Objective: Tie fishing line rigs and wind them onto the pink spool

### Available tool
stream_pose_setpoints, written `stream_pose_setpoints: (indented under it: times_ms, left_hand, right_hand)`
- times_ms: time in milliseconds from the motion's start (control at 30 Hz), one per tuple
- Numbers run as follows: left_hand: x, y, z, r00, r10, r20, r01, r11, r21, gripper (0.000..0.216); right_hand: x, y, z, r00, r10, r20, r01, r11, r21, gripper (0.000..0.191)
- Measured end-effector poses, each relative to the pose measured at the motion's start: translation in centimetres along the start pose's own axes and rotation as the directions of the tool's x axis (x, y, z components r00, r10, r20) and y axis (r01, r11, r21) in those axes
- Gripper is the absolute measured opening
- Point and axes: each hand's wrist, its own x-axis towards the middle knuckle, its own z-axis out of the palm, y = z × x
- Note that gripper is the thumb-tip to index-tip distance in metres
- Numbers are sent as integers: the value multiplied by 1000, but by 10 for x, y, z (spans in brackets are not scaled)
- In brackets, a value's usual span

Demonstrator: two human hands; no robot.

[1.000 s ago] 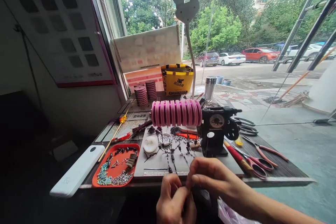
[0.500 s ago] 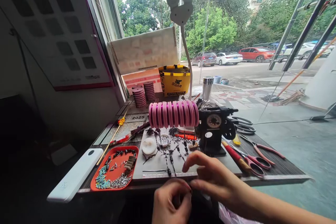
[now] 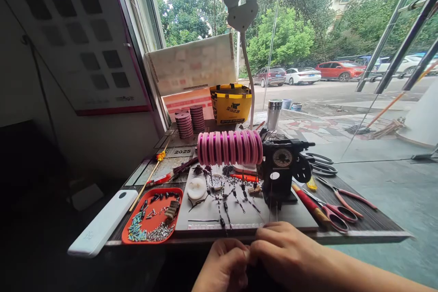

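My left hand (image 3: 224, 269) and my right hand (image 3: 287, 255) meet just below the near edge of the desk (image 3: 362, 232), fingertips pinched together on something too small to make out. A thin line runs from them up to the black winding machine (image 3: 281, 171). Beside the machine a row of pink spools (image 3: 229, 147) sits on a rod. On the grey mat (image 3: 212, 212) in front lie small black beaded rigs and a white dish.
A red tray (image 3: 153, 216) of small tubes and beads and a white power bank (image 3: 101, 228) lie at the left. Red-handled scissors (image 3: 330, 214) and pliers (image 3: 345, 194) lie at the right. Stacked spools (image 3: 190, 121), a yellow bag (image 3: 231, 102) and a lamp stem stand behind.
Both hands have dropped lower and closer to me. My right hand's fingers, spread over the mat edge half a second ago, have closed against the left hand's fingertips.
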Motion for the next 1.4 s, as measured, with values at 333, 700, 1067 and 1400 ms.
stream_pose_setpoints:
  times_ms: [333, 700, 1067, 1400]
  left_hand:
    - [-1, 4, 5, 995, 71, -74, -71, 997, -4, 5]
    - [8, -6, 0, 958, 245, -146, -229, 966, 117, 11]
    - [1, 4, -2, 935, 355, 2, -293, 768, 569, 8]
    - [0, 13, 4, 988, -135, 81, 131, 990, 53, 5]
  right_hand:
    - [3, 3, 8, 965, 255, -62, -213, 898, 385, 22]
    - [18, -13, -21, 888, 320, 329, -454, 716, 530, 22]
    - [11, -10, -10, 910, 37, 412, -44, 999, 6, 28]
    - [-7, 3, 15, 968, -207, 139, 209, 978, -2, 28]
